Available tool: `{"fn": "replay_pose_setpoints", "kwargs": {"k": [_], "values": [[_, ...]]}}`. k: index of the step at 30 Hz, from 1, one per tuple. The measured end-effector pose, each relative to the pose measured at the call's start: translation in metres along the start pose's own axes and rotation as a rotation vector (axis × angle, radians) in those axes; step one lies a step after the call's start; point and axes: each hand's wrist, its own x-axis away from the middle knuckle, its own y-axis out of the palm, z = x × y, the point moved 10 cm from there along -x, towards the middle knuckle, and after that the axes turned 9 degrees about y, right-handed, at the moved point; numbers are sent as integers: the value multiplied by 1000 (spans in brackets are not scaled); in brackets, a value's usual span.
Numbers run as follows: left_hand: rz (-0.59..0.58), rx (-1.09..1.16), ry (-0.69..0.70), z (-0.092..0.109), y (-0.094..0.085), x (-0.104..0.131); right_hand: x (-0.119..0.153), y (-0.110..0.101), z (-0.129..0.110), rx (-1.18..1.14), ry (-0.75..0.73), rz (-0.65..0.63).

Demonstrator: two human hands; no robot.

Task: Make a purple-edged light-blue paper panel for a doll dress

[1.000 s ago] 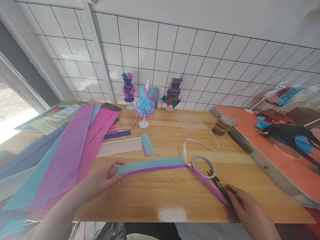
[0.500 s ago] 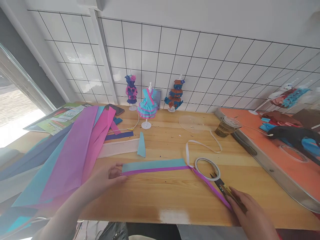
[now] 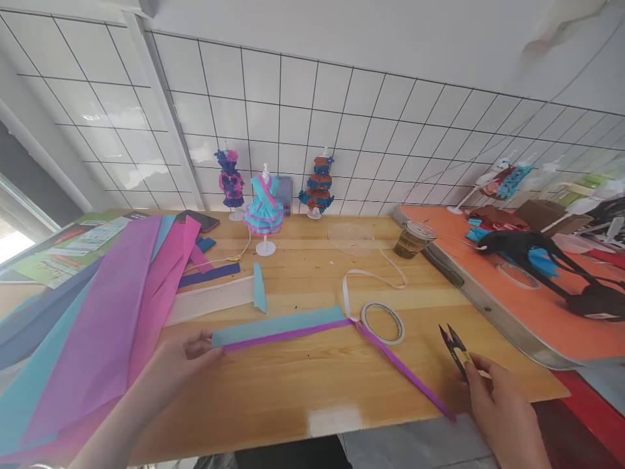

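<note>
My left hand [image 3: 202, 350] pinches the left end of a light blue strip [image 3: 283, 324] edged with purple along its front side. The purple strip [image 3: 405, 369] runs on past the blue one, slanting down to the table's front edge. In my right hand [image 3: 493, 384] are small black snips [image 3: 456, 352], their two blades apart and pointing up and away over the table. A roll of white tape [image 3: 383, 323] lies flat beside the purple strip, and a thin white ribbon [image 3: 374, 273] curls behind it.
Purple, pink and blue sheets [image 3: 112, 319] cover the left side. Small dress forms [image 3: 265, 208] stand near the tiled wall. A lidded cup [image 3: 414, 240] sits at the back right, beside an orange board [image 3: 488, 280] holding a black item [image 3: 532, 254].
My right hand has lifted the snips away from the tape roll, to the right, and the purple strip's far end lies apart from that hand. The view has turned right.
</note>
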Motion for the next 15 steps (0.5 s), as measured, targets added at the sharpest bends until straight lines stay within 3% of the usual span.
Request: {"fn": "replay_pose_setpoints", "kwargs": {"k": [6,11,15], "values": [[57,4,42,19,-5,14,30,26,-43,-429,19,-235],[100,-88,87,44,-3,31,60,50,-77,-664,128,-458],[279,-36,110,71,-8,45,80,61,-95,-740,168,-553]]}}
